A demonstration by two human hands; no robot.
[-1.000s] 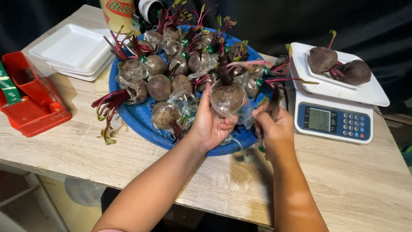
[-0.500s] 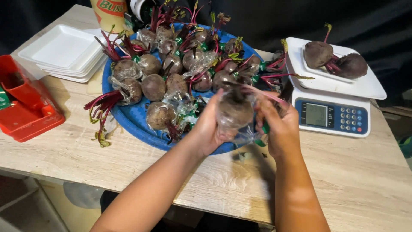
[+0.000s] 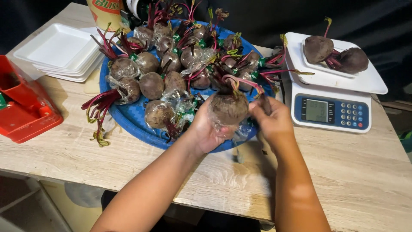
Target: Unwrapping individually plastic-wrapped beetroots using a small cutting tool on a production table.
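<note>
Your left hand [image 3: 205, 131] cups a round, dark beetroot [image 3: 228, 108] from below and behind, fingers curled tight around it, with clear plastic wrap [image 3: 240, 129] bunched under the root. The beetroot sits above the near rim of the blue tray [image 3: 128, 118], its red stems pointing up and away from you. Your right hand [image 3: 271, 120] is just beside it on the right, fingers pinched closed on the wrap at the root's side; what exactly sits between the fingertips you cannot tell from this view.

The tray is heaped with more beetroots, many already wrapped in clear film, red stalks and green leaves sticking out in all directions. 1 wrapped beetroot [image 3: 157, 113] lies just left of your left hand.

To the right stands a white digital scale [image 3: 330, 112] with a blue front panel; 2 unwrapped beetroots [image 3: 318, 48] rest on a white foam tray on its platform. At the far left corner of the wooden table [image 3: 352, 172] is a stack of white foam trays [image 3: 58, 49], and nearer to you on the left edge, a red plastic holder [image 3: 25, 114].
</note>
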